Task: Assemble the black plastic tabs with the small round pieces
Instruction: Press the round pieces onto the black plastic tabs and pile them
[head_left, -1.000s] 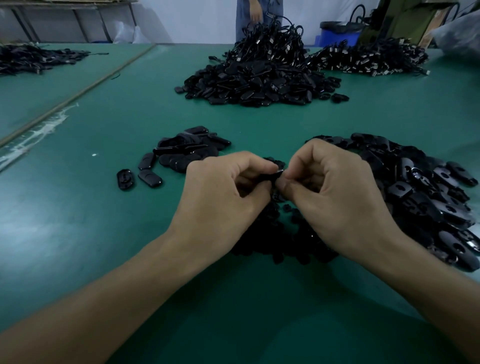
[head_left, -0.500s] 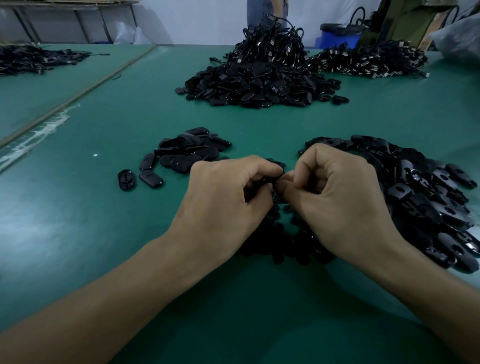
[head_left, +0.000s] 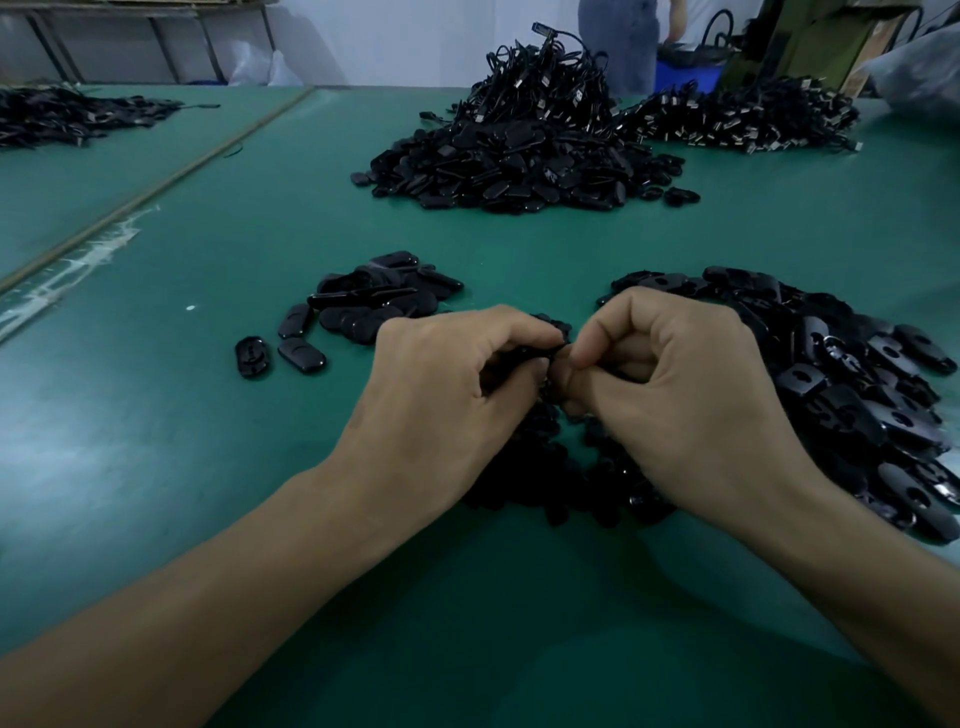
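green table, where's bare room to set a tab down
Bare green mat left of the left hand, nearer than the small cluster of black oval tabs. Crowded: the heap of holed black tabs right of the right hand.

1. A workshop for piecework assembly is shown: a long table (head_left: 156, 441) is covered in green matting.
2. Black tabs (head_left: 519, 166) are heaped in bulk at the far middle, and more are piled near right.
3. Bundled cables (head_left: 737, 119) are stacked far right; another dark heap (head_left: 62, 117) is seen far left.
4. A blue bin (head_left: 685, 78) and a standing person (head_left: 618, 41) are seen beyond the far edge.
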